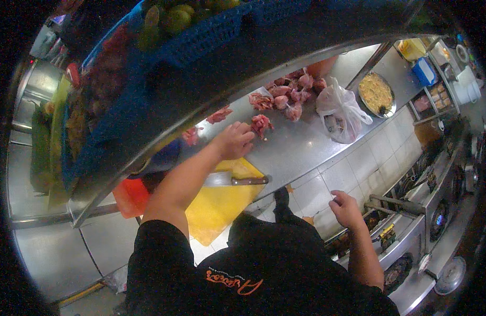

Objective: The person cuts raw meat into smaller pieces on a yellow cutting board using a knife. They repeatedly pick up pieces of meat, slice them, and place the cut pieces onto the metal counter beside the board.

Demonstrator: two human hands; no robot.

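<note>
My left hand point(236, 141) is over the stainless steel counter point(294, 146), its fingers curled. Whether anything is in it is hidden. Just beyond its fingertips lies a small heap of raw meat pieces point(261, 125), with two more heaps, one of them this meat pile point(219, 115), farther left. Below that hand, a knife with a broad blade and brown handle point(251, 181) rests across a yellow cutting board point(219, 213). My right hand point(345, 209) hangs away from the counter above the floor, empty, with its fingers loosely bent and apart.
Several knotted clear bags of meat point(294, 94) sit behind the heaps. Farther right are a tied white plastic bag point(339, 112) and a round pan of yellowish food point(375, 93). A shelf with a blue crate point(203, 41) overhangs the counter. A lit gas burner point(439, 220) is at right.
</note>
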